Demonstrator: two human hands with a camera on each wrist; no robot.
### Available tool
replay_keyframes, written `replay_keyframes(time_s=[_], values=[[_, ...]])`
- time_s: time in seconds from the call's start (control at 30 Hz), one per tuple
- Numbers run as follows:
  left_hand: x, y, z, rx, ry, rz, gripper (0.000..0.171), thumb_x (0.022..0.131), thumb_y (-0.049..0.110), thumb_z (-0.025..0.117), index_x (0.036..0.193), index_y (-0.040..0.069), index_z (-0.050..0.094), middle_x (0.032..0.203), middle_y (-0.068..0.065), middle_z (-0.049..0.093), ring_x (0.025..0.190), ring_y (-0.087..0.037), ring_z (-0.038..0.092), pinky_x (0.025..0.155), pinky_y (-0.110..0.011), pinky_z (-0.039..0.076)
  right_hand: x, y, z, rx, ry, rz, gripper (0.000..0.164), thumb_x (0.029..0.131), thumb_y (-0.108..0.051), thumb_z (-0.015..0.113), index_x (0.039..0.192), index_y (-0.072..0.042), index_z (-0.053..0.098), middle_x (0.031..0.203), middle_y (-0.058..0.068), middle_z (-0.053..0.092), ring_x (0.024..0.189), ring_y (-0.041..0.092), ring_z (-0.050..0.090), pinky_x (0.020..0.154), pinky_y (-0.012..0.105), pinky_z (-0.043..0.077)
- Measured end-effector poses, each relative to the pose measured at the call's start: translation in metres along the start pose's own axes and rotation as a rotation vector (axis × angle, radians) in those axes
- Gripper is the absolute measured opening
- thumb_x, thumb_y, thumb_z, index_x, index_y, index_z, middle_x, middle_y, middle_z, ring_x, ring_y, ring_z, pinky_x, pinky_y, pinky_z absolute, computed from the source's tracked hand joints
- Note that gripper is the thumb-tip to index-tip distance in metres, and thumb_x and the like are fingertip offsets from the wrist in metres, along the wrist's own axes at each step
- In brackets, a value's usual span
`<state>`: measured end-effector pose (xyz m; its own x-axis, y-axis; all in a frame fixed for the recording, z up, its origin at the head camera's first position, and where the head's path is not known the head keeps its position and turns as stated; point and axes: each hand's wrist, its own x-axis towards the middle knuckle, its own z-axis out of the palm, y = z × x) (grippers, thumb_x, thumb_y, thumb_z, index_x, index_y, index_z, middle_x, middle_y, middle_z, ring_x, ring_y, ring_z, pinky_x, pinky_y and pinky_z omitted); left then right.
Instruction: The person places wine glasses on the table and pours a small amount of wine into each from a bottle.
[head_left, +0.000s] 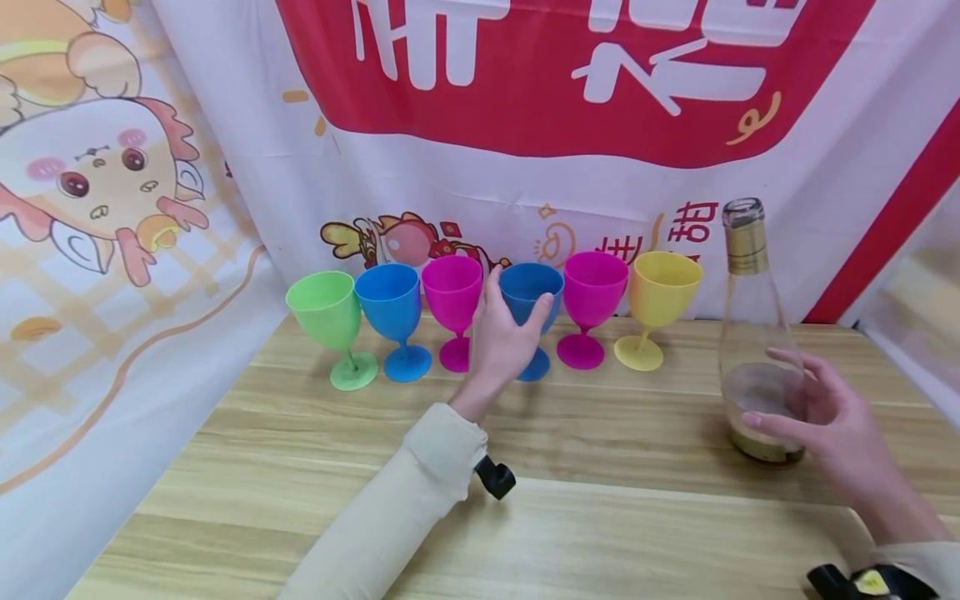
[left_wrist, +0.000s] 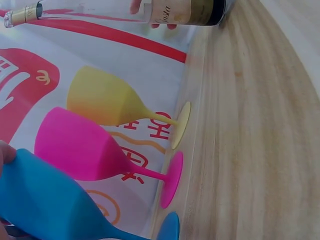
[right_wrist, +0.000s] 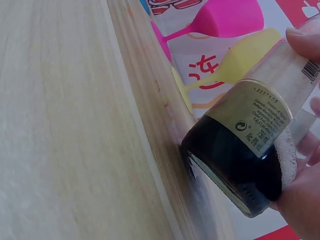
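Note:
In the head view my left hand [head_left: 501, 340] holds a blue plastic goblet [head_left: 532, 292] by its bowl, thumb on the right side and fingers on the left. Its bowl and foot show in the left wrist view, a fingertip at the rim. My right hand [head_left: 843, 417] grips a clear glass wine bottle [head_left: 753, 321] low on its body, at the right of the table. The bottle is uncapped, with gold foil round its neck. In the right wrist view a label [right_wrist: 252, 116] shows above the dark lower part, with foam inside the glass.
In the same row stand a green goblet [head_left: 324, 310], another blue goblet [head_left: 388, 302], a magenta goblet [head_left: 452, 287], a second magenta goblet [head_left: 595, 287] and a yellow goblet [head_left: 663, 287]. Behind the wooden table [head_left: 615, 442] hangs a printed cloth [head_left: 247, 167].

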<state>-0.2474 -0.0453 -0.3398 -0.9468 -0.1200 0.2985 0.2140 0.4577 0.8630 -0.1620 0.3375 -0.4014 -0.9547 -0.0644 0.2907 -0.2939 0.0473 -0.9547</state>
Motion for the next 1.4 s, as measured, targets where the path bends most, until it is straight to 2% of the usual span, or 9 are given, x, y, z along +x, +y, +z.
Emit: replay_keyframes(time_s=[0.27, 0.5, 0.77, 0.93, 1.17, 1.4], values=[[0.008, 0.003, 0.005, 0.029, 0.035, -0.036, 0.089, 0.098, 0.053, 0.067, 0.168, 0.020, 0.023, 0.165, -0.010, 0.046, 0.147, -0.036, 0.051, 0.113, -0.062, 0.051, 0.000, -0.001, -0.001, -0.017, -0.006, 0.008, 0.080, 0.088, 0.020, 0.071, 0.154, -0.019, 0.049, 0.130, -0.011, 0.071, 0.111, -0.002, 0.068, 0.089, 0.008, 0.053], [0.015, 0.000, 0.010, 0.039, 0.052, -0.035, 0.089, 0.099, 0.055, 0.065, 0.168, 0.019, 0.022, 0.166, -0.012, 0.044, 0.148, -0.037, 0.050, 0.116, -0.063, 0.048, 0.000, -0.001, -0.001, -0.104, -0.009, 0.010, 0.083, 0.087, 0.017, 0.074, 0.157, -0.017, 0.046, 0.135, -0.012, 0.065, 0.117, -0.005, 0.062, 0.096, 0.003, 0.043], [0.020, 0.000, 0.015, 0.052, 0.068, -0.040, 0.091, 0.101, 0.055, 0.064, 0.169, 0.015, 0.020, 0.169, -0.013, 0.040, 0.151, -0.038, 0.047, 0.119, -0.063, 0.045, 0.000, 0.001, -0.001, -0.022, -0.032, -0.027, 0.083, 0.085, 0.022, 0.072, 0.156, -0.013, 0.048, 0.131, -0.009, 0.069, 0.113, 0.000, 0.066, 0.096, 0.005, 0.047], [0.022, -0.001, 0.017, 0.036, 0.071, -0.039, 0.091, 0.101, 0.054, 0.063, 0.170, 0.015, 0.017, 0.171, -0.013, 0.037, 0.153, -0.038, 0.045, 0.121, -0.061, 0.043, 0.000, 0.001, -0.001, -0.058, -0.024, -0.020, 0.083, 0.086, 0.020, 0.073, 0.157, -0.014, 0.047, 0.132, -0.010, 0.068, 0.116, -0.003, 0.063, 0.098, 0.003, 0.044], [0.019, -0.006, 0.017, 0.007, 0.058, -0.038, 0.096, 0.101, 0.052, 0.064, 0.171, 0.014, 0.010, 0.176, -0.013, 0.028, 0.160, -0.037, 0.035, 0.126, -0.059, 0.037, 0.000, 0.000, -0.002, -0.115, -0.009, 0.013, 0.083, 0.089, 0.015, 0.074, 0.159, -0.018, 0.044, 0.140, -0.013, 0.062, 0.124, -0.007, 0.057, 0.104, 0.000, 0.037], [0.003, -0.012, 0.011, 0.012, 0.015, -0.009, 0.099, 0.100, 0.048, 0.068, 0.171, 0.013, 0.009, 0.175, -0.012, 0.029, 0.158, -0.039, 0.037, 0.123, -0.061, 0.041, -0.001, 0.000, -0.001, -0.118, -0.004, 0.019, 0.082, 0.090, 0.014, 0.074, 0.159, -0.018, 0.045, 0.137, -0.013, 0.063, 0.121, -0.007, 0.058, 0.101, 0.001, 0.038]])
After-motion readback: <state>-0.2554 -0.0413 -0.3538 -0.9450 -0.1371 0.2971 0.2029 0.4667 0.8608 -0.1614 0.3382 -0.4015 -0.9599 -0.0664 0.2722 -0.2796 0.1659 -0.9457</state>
